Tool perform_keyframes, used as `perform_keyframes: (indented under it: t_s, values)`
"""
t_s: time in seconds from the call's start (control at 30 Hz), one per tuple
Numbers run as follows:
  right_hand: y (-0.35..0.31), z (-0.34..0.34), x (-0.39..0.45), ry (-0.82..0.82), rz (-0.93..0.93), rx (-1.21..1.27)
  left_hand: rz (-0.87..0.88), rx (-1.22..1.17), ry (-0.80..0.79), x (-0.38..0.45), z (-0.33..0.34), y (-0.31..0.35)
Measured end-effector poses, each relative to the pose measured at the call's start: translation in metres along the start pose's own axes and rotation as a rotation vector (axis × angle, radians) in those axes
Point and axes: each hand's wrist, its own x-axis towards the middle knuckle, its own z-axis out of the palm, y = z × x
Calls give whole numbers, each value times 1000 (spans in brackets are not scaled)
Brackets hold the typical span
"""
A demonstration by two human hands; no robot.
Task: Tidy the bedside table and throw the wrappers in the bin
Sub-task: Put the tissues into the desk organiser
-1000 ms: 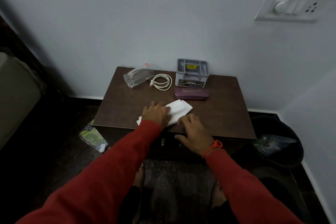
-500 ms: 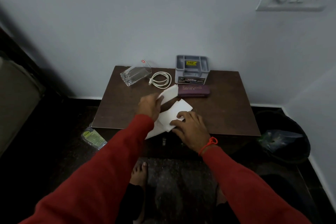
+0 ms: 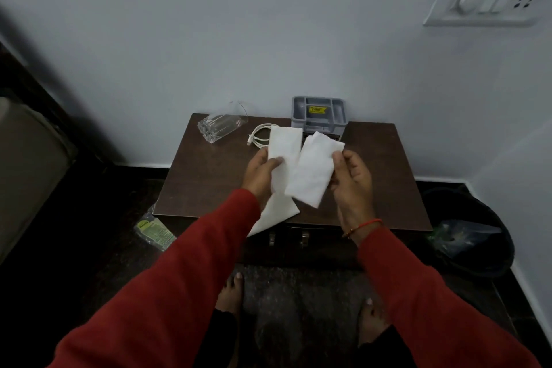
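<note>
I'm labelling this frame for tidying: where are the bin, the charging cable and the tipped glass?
bin [image 3: 504, 251]: head view, on its dark right rim.
charging cable [image 3: 259, 131]: head view, on the white coil.
tipped glass [image 3: 219, 126]: head view, on its clear side wall.

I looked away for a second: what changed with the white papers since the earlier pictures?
Both hands lifted the white papers off the bedside table: the left hand now holds one sheet, the right hand another, raised and parted. The glass, cable, grey organizer and bin stayed put.
</note>
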Motion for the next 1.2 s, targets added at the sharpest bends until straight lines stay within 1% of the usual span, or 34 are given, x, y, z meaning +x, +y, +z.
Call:
perform_keyframes:
  t_s: [0.07,0.1,0.17,0.23,0.3,0.4,0.47,0.5,0.53,0.57,0.63,0.67,0.7,0.73,0.8,0.83,0.93,0.97,1.03,1.07,1.13,1.17,1.2]
  values:
    - [0,2,1,49,67,96,-53,-164,-101,-6,15,-7]
    - [1,3,2,77,93,130,-56,-191,-140,-9,21,-9]
    - [4,5,2,134,116,119,10,-71,-166,-14,30,-15]
    - [9,6,4,178,126,25,78,85,-150,-13,31,-23]
    - [13,7,6,190,126,-73,108,175,-117,-13,29,-28]
    - [20,8,7,148,50,-208,121,157,-21,-7,24,-20]
    - [27,7,4,98,-75,-351,134,80,85,-1,14,-5]
    - [31,6,1,21,-141,-433,145,32,133,3,7,4]
    - [36,5,-3,-112,-204,-515,155,0,179,7,-1,11]
    - [40,3,-7,-287,-269,-624,162,-12,222,8,-8,18]
    - [52,0,-15,-649,-383,-950,167,-21,281,9,-18,27]
    - [59,-1,-18,-783,-425,-1129,166,-35,291,8,-21,29]
    - [66,-2,-22,-862,-452,-1287,161,-52,292,7,-22,30]
    - [72,-3,-25,-891,-475,-1393,145,-76,284,7,-23,31]
    - [81,-2,-29,-868,-528,-1480,90,-130,244,5,-21,32]
    - [83,0,-30,-820,-566,-1484,60,-163,219,4,-19,33]
    - [81,2,-28,-614,-704,-1381,15,-211,175,6,-15,33]
    - [78,2,-25,-549,-694,-1340,16,-202,182,7,-14,33]
    - [68,1,-18,-387,-554,-1186,26,-189,213,12,-12,30]
    - [61,-1,-11,-299,-448,-1044,31,-195,226,14,-11,30]
    - [39,-6,0,-149,-189,-648,40,-211,253,16,-7,29]
    - [28,-8,5,-98,-60,-474,44,-210,264,18,-5,28]
    - [17,-11,9,-62,24,-341,48,-201,271,18,-2,27]
